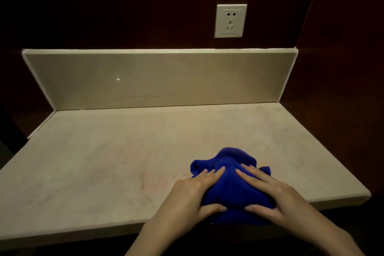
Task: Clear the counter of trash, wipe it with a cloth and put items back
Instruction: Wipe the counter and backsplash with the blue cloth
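A bunched blue cloth (pixel 230 185) lies on the pale stone counter (pixel 104 162), near its front edge and right of centre. My left hand (pixel 191 195) presses on the cloth's left side, fingers on top and thumb curled under its near edge. My right hand (pixel 270 191) does the same on the right side. The near edge of the cloth hangs slightly over the counter's front. No trash or other items show on the counter.
A beige backsplash (pixel 158 81) runs along the back and up the left side. A white wall socket (pixel 231 21) sits above it on the dark wood wall. Dark wood panels close in both sides. The counter's front edge (pixel 83 233) runs below my hands.
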Demonstrator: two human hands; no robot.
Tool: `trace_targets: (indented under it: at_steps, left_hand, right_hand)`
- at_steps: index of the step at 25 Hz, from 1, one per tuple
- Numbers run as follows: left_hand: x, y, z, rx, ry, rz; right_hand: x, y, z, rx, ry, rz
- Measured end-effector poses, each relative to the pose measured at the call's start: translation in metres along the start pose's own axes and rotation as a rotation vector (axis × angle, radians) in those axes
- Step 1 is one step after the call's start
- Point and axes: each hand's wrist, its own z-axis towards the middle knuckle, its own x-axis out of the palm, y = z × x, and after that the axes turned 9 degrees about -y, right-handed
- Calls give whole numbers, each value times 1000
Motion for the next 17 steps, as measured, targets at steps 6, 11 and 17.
trace_targets:
  at_steps: [6, 11, 17]
  left_hand:
    - [18, -13, 27, 79, 56, -4]
    - [6, 0, 29, 62, 79, -78]
    - [-32, 50, 21, -23, 101, -93]
  right_hand:
    - [-16, -17, -15, 97, -49, 60]
    - [-12, -7, -3, 112, -29, 0]
    - [17, 31, 38, 40, 11, -101]
